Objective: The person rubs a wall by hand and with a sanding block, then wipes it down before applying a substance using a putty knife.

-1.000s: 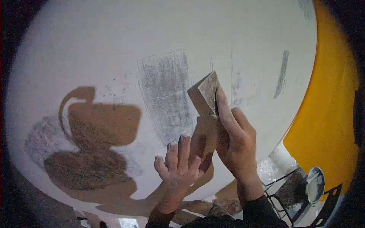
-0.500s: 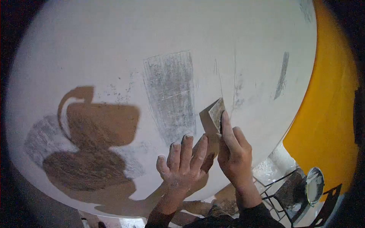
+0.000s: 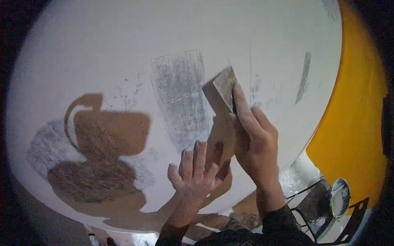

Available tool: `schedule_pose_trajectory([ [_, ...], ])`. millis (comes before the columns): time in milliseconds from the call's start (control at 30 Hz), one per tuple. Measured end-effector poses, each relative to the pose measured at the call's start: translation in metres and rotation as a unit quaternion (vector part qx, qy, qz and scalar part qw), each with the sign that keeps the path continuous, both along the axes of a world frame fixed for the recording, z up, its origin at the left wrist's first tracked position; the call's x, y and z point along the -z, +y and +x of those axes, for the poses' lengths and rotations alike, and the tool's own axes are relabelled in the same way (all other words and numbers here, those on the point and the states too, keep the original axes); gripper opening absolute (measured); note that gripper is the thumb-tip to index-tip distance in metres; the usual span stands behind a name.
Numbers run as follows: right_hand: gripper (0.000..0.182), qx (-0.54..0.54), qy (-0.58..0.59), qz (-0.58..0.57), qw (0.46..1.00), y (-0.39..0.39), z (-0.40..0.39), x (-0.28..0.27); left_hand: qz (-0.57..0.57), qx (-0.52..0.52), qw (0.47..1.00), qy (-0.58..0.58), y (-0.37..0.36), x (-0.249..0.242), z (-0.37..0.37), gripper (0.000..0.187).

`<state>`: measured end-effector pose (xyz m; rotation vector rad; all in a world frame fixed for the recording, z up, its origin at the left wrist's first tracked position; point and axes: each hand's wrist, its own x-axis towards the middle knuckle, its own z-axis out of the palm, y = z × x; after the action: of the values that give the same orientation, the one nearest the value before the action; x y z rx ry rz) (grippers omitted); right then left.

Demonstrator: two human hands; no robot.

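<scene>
My right hand (image 3: 258, 139) grips a flat, greyish scraper blade (image 3: 225, 88), its index finger stretched along the blade's right side. The blade is against or very close to the white wall surface (image 3: 123, 33), just right of a large grey scuffed patch (image 3: 179, 94). Lower and to the left, my left hand (image 3: 193, 172) is spread near the same surface with nothing in it. Whether its fingertips touch the surface I cannot tell.
An orange surface (image 3: 349, 119) borders the white one on the right. At the lower right, a round container (image 3: 340, 199) with whitish material stands by a black metal frame (image 3: 304, 190). Brown shadows fall across the lower left.
My right hand has moved up and slightly outward with the scraper. My left hand has stayed nearly in place, its index finger now bent lower.
</scene>
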<state>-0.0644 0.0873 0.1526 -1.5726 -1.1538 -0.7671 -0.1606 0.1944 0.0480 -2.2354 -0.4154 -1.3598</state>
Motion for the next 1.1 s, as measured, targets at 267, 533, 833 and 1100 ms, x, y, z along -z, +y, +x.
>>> schedule_pose_trajectory([
  [267, 0.049, 0.046, 0.034, -0.045, 0.997, -0.012, -0.011, 0.027, 0.027, -0.025, 0.999, -0.024, -0.004, 0.002, -0.002, 0.024],
  [533, 0.052, 0.038, 0.034, -0.053, 0.997, -0.012, -0.017, 0.028, 0.040, -0.017, 0.999, -0.033, -0.002, -0.003, -0.004, 0.024],
  [833, 0.050, 0.037, 0.038, -0.059, 0.997, -0.016, -0.012, 0.029, 0.033, -0.027, 0.999, -0.029, -0.006, -0.003, -0.004, 0.039],
  [1100, 0.048, 0.021, 0.010, -0.043, 0.999, -0.014, -0.006, 0.009, 0.033, -0.054, 0.998, 0.024, -0.005, -0.002, -0.012, 0.047],
])
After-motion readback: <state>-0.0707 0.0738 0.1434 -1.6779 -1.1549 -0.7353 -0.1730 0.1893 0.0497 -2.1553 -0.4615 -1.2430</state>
